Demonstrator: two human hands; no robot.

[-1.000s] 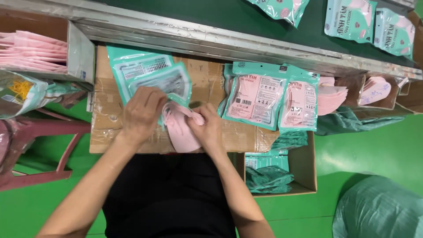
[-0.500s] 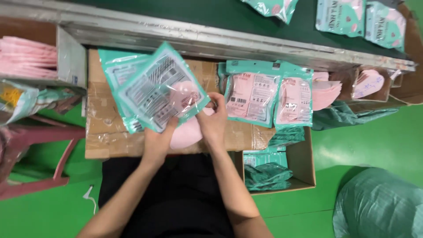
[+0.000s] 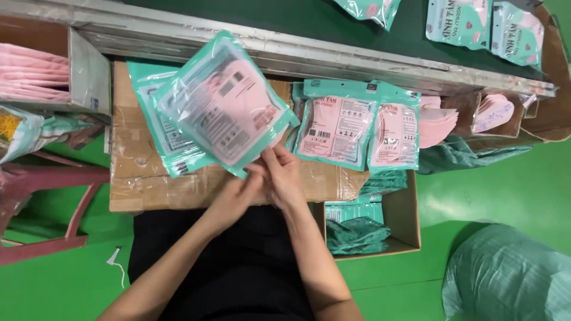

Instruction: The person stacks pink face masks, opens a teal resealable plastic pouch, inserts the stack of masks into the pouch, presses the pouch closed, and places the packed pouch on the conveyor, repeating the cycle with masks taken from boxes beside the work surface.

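Here, both hands meet at the lower edge of a teal pouch [image 3: 223, 107] with pink masks inside, lifted above the cardboard box top [image 3: 143, 184]; the left hand [image 3: 235, 196] pinches the pouch's bottom corner, and the right hand [image 3: 284, 175] pinches the same edge beside it, seemingly to press the opening together; the pouch tilts up so that edge faces the person; 2 filled pouches [image 3: 357, 125] lean against the conveyor rail [image 3: 333, 59], within easy reach.
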